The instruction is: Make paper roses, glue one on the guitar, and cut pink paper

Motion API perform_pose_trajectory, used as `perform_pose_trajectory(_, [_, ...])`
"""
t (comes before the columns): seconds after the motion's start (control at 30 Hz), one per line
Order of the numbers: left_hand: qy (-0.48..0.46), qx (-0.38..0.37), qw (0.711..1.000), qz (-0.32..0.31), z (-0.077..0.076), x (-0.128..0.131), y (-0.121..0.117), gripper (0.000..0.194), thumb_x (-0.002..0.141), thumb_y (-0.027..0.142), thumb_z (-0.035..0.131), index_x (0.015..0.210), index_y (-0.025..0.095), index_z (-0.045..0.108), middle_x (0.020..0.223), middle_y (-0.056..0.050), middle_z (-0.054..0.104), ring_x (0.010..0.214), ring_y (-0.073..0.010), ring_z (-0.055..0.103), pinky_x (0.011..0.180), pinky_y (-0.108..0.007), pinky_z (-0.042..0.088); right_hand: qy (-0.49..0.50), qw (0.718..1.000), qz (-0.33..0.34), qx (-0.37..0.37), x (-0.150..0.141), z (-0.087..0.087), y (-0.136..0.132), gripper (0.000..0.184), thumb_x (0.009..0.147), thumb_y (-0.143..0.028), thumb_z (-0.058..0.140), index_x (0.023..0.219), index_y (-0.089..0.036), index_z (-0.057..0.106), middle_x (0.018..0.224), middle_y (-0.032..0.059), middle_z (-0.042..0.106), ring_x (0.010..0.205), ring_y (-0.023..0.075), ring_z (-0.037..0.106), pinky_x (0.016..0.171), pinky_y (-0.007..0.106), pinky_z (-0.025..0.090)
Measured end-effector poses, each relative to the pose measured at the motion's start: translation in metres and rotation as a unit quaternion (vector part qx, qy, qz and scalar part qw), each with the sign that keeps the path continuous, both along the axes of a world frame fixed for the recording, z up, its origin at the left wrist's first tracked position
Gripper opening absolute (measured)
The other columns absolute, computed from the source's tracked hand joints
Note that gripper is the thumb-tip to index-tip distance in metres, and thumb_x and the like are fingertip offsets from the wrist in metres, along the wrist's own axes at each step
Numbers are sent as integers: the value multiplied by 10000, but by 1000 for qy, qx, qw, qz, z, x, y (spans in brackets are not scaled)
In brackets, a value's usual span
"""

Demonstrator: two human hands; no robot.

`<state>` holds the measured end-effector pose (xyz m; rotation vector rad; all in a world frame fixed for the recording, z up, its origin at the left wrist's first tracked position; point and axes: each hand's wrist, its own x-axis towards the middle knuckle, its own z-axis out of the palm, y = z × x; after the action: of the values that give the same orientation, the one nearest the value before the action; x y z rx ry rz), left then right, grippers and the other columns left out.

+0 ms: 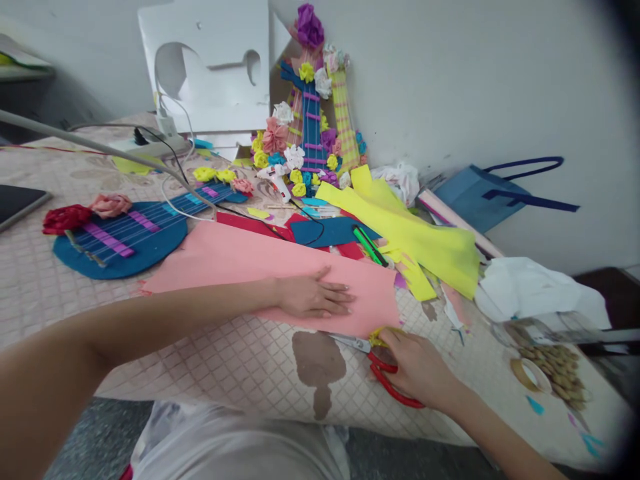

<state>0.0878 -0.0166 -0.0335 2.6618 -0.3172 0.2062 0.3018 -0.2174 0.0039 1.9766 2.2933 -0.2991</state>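
Observation:
A large sheet of pink crepe-like paper or felt [240, 263] lies across the middle of the table. My left hand [313, 295] rests flat on it, fingers stretched towards the right. At the sheet's lower right corner my right hand [417, 363] grips a pair of scissors [395, 387] with red and yellow handles. The blades point left along the sheet's near edge; whether they touch it I cannot tell. Left of the sheet lies a blue guitar-shaped craft [145, 257] with strings, purple strips and red, pink and yellow flowers.
Behind are a glue gun [275, 179], a green cutter [369, 245], yellow sheets [425, 233] and several flower-covered guitar crafts [311, 127]. A white cut-out board [225, 100] leans on the wall. To the right stand a blue bag [485, 193] and a tape roll [525, 375].

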Motion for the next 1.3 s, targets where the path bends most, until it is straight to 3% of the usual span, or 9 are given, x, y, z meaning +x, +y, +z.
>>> perform_pose_trajectory(0.23, [21,-18,1000,12,4,0,-1,461,945,313,348,1406,320,331,1492,-6,312,1406,-161,187,1132,-450,-43,7,1000,-5,-2,-1,1,-3,152,778,-264,582,914,-205,546,842,58,664,800,225,629,673,284,413])
perform_pose_trajectory(0.43, [2,-7,1000,5,2,0,0,460,953,319,335,1411,280,330,1488,-31,320,1401,-165,205,1123,-453,-84,23,999,-37,1,-12,6,-7,224,734,-300,639,912,-207,540,840,59,651,817,243,619,697,302,422])
perform_pose_trajectory(0.77, [4,-5,1000,8,0,0,-1,460,950,315,340,1410,295,330,1488,-22,321,1399,-155,212,1131,-448,-41,18,1000,-20,0,-19,3,3,232,746,-334,651,913,-213,545,857,52,662,820,237,626,687,299,415])
perform_pose_trajectory(1.03, [5,1,1000,1,-3,1,1,462,956,329,313,1418,305,311,1495,-26,307,1406,-171,196,1099,-474,-150,-6,1000,-11,-10,-15,-2,0,193,785,-330,622,908,-215,528,842,41,661,807,238,635,661,300,410])
perform_pose_trajectory(1.17, [3,16,1000,3,2,-1,1,465,963,329,295,1422,258,313,1502,-26,286,1412,-162,172,1094,-450,-184,3,1000,-16,-2,-19,3,0,238,748,-330,660,907,-215,526,845,43,648,826,242,618,691,307,409])
perform_pose_trajectory(1.3, [-1,20,1000,17,12,-12,5,459,965,325,294,1416,255,330,1505,-25,280,1412,-179,173,1115,-457,-136,-2,1000,-21,-6,-21,6,1,265,723,-322,690,901,-207,529,833,41,639,823,245,612,691,311,406])
